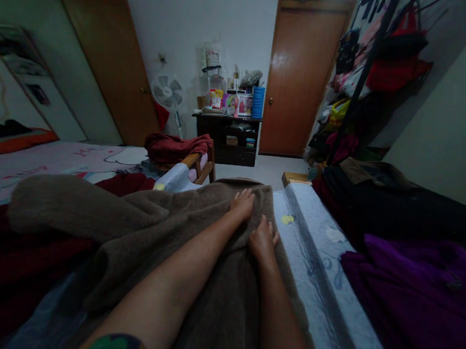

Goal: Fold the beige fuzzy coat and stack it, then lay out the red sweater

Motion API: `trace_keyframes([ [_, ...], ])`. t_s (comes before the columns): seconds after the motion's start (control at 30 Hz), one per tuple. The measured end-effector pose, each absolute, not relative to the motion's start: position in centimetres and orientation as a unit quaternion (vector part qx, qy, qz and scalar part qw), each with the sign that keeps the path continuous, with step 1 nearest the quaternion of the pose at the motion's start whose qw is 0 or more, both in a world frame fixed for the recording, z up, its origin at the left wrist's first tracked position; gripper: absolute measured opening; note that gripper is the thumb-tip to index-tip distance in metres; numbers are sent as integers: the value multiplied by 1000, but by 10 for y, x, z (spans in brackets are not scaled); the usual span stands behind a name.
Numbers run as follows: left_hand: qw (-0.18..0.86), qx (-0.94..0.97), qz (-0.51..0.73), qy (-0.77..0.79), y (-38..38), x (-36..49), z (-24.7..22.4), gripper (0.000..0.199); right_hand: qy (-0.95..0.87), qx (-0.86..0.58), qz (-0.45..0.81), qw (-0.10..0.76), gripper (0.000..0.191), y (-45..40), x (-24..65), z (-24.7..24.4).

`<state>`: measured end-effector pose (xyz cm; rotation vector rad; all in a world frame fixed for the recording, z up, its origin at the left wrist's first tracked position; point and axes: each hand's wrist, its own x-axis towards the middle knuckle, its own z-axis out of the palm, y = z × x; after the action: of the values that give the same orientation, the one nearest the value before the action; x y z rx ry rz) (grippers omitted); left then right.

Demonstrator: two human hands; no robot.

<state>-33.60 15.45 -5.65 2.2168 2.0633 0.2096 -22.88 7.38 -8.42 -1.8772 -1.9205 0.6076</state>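
A large grey-brown fleecy garment [141,232] lies spread over the bed, its sleeve-like part stretching to the left. My left hand [242,203] rests flat on its far part with the fingers spread and pointing away. Nearer and a little to the right, my right hand [264,236] presses on the same cloth close to its right edge, fingers bent and slightly apart. Neither hand shows anything held. Under the garment is a light blue patterned bedsheet [311,244] with a grey stripe.
Purple folded cloth [416,293] and a dark clothes pile [398,202] lie at the right. Dark red cloth [19,266] is at the left. Beyond the bed stand a fan [169,91], a black cabinet [225,142] and a wooden door [303,83].
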Motion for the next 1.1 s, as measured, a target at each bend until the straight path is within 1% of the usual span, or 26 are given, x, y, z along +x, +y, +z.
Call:
trace_keyframes([
  [0.17, 61, 780, 74, 618, 172, -334, -70, 53, -665, -681, 236, 193, 75, 72, -230, -71],
  [0.33, 74, 763, 47, 640, 177, -336, -88, 64, -660, -684, 230, 208, 74, 71, -230, -72],
  [0.47, 72, 750, 24, 657, 185, -329, -86, 59, -657, -684, 230, 218, 73, 69, -230, -69],
  [0.67, 26, 715, 36, 697, 191, -304, -83, 47, -641, -690, 250, 225, 70, 71, -229, -64],
  [0.8, -12, 729, 69, 681, 183, -305, -88, 52, -648, -681, 253, 228, 73, 76, -225, -69],
  [0.93, -27, 748, 82, 658, 181, -313, -94, 58, -666, -664, 260, 220, 78, 84, -219, -77],
  [1.1, -70, 786, 119, 603, 186, -315, -99, 53, -670, -665, 243, 222, 77, 86, -216, -80],
])
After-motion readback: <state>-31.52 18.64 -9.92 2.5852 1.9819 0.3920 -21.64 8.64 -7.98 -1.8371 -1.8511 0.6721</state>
